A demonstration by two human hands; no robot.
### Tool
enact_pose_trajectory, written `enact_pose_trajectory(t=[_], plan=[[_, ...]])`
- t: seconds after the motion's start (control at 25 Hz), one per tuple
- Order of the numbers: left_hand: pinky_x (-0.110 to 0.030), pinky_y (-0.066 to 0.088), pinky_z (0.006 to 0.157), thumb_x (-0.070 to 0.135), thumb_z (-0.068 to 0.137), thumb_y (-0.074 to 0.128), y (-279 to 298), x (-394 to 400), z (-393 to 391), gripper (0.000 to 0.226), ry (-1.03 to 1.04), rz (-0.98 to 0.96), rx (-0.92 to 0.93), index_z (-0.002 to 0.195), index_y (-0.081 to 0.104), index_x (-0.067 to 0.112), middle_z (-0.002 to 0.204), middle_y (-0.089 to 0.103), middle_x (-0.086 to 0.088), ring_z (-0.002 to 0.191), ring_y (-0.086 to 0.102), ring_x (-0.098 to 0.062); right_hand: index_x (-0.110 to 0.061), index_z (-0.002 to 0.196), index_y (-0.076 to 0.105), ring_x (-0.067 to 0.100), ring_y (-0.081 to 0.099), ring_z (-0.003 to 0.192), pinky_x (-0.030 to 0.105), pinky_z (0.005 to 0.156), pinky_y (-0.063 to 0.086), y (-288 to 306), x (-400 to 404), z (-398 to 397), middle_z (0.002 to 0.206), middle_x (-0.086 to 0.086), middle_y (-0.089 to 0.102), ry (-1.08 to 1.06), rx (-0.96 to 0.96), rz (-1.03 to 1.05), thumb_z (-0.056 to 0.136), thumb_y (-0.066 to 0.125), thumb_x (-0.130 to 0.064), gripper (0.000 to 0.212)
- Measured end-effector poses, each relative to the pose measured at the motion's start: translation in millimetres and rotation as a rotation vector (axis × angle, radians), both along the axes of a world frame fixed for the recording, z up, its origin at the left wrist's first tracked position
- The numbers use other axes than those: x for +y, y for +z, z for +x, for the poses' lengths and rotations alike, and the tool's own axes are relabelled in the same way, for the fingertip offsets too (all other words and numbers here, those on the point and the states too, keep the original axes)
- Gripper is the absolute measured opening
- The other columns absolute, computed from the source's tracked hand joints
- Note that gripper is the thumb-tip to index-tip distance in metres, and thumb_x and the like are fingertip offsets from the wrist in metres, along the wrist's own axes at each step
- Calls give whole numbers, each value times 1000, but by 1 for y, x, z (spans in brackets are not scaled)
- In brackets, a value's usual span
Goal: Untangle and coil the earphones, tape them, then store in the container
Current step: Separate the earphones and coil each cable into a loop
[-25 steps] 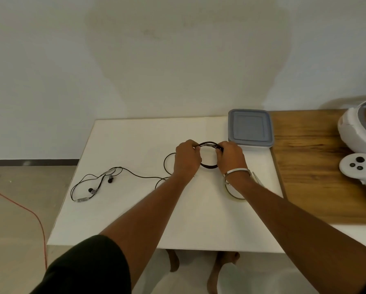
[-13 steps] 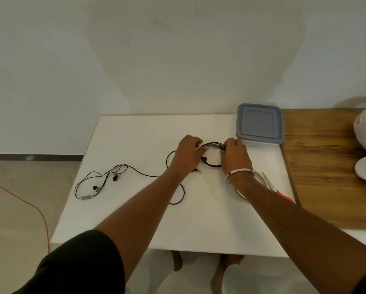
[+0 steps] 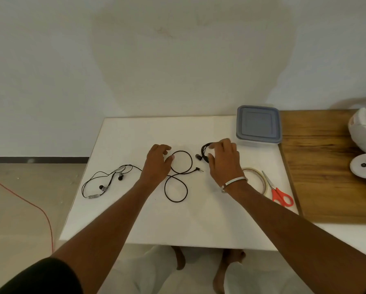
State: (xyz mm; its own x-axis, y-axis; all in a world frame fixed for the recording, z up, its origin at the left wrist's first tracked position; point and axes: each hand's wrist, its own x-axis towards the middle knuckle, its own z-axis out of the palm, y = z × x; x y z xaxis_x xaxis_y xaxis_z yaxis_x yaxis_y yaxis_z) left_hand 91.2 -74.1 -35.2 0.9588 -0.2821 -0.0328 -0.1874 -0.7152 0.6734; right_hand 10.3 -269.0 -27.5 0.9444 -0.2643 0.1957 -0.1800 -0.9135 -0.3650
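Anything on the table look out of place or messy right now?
Only the loose earphones: their cable sprawls uncoiled in open loops from the table's left side to the plug near centre. The right hand holds a coiled bundle. Tape roll, scissors and closed container lie tidy.

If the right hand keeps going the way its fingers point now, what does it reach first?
The right hand points away and slightly left, already touching the coiled black earphone bundle. Beyond that lies bare white table, then the wall. The grey-lidded plastic container sits right of that line, though depth is uncertain.
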Motion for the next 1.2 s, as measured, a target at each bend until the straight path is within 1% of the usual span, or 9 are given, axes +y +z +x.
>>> enact_pose_trajectory(t=[0.12,0.2,0.32,0.52,0.6,0.76,0.92,1.08,1.2], plan=[[-20,39,76,15,90,66,2,2,-8,26,20,-7,8,115,60,9,102,51,0,87,51,-12,-11,102,64,29,52,97,41,80,48,-5,13,-4,105,10,56,238,43,-12,89,56,-16,16],[-24,42,75,17,87,70,1,6,-15,23,9,-18,-22,106,59,13,98,51,1,83,50,-11,-11,95,66,29,55,92,42,73,50,-9,21,-7,100,9,58,338,73,-43,86,61,-14,11],[-32,44,81,30,80,76,-4,14,-27,21,-68,56,-3,92,60,24,95,53,7,87,50,-9,-12,94,66,32,56,94,41,71,50,-14,31,-9,102,10,58,387,122,-108,83,64,-16,12],[-31,28,84,38,85,70,-2,19,-41,19,-122,202,28,96,66,23,102,53,9,96,43,-7,-12,105,58,30,50,109,39,84,45,-19,39,-8,113,10,55,342,148,-82,88,57,-17,18],[-30,28,84,35,87,68,-1,20,-42,15,-136,203,25,96,66,23,100,55,9,97,49,-8,-11,99,60,31,53,99,40,78,48,-18,44,-7,105,10,57,338,122,-58,83,62,-10,16],[-38,47,89,24,88,67,0,26,-40,5,-175,104,100,91,66,20,92,64,7,86,60,-13,-14,82,61,27,56,74,37,62,52,-24,53,-3,84,6,58,347,83,-36,63,72,3,28],[-7,43,70,16,91,64,10,33,-44,7,-107,-88,89,95,63,10,85,64,8,73,57,-1,-11,96,59,28,52,90,39,73,48,-22,65,1,97,7,56,295,108,94,66,60,9,36],[-6,41,74,13,89,68,21,38,-46,3,-30,-275,-5,90,65,12,85,66,7,78,58,1,-7,118,48,23,47,106,32,87,45,-13,77,-2,116,10,48,296,59,333,78,55,4,43],[-7,42,81,15,90,66,33,40,-46,2,4,-373,-19,92,65,14,91,68,6,86,60,-3,-4,131,37,17,44,106,23,90,37,-3,85,-2,118,11,42,144,-30,541,82,56,4,53]])
